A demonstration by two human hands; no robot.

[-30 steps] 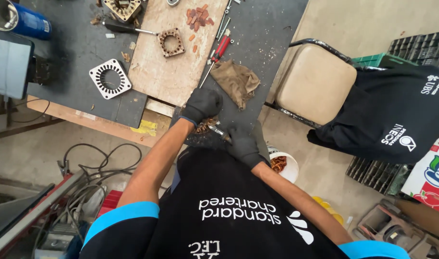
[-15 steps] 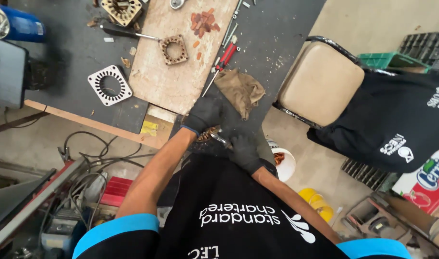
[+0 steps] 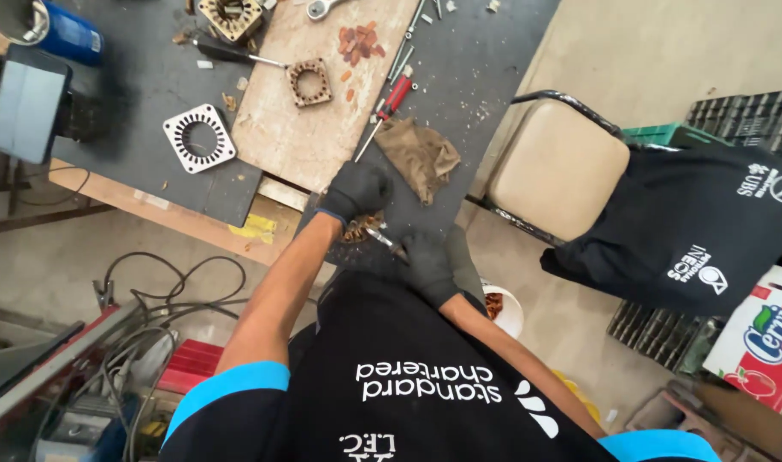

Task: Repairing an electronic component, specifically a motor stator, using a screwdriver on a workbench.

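At bench edge, left hand (image 3: pixel 357 190) closed on copper coil (image 3: pixel 362 228) (gloved), right hand (image 3: pixel 428 261) gripping pliers (image 3: pixel 387 244)

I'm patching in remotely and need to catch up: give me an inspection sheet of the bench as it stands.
Surface: dark bench top with a wooden board lying on it.
Job's things: coppery wire bundle at the bench edge under the left hand; slim metal tool in the right hand.
Clutter: white stator plate, brown stator ring, red-handled screwdriver, brown rag, copper bits, blue can.
Grippers: both hands in dark gloves, close together at the near edge.
Cables: loose black loops on the floor, lower left.
Surroundings: padded chair, dark garment draped beside it, white tub on the floor.
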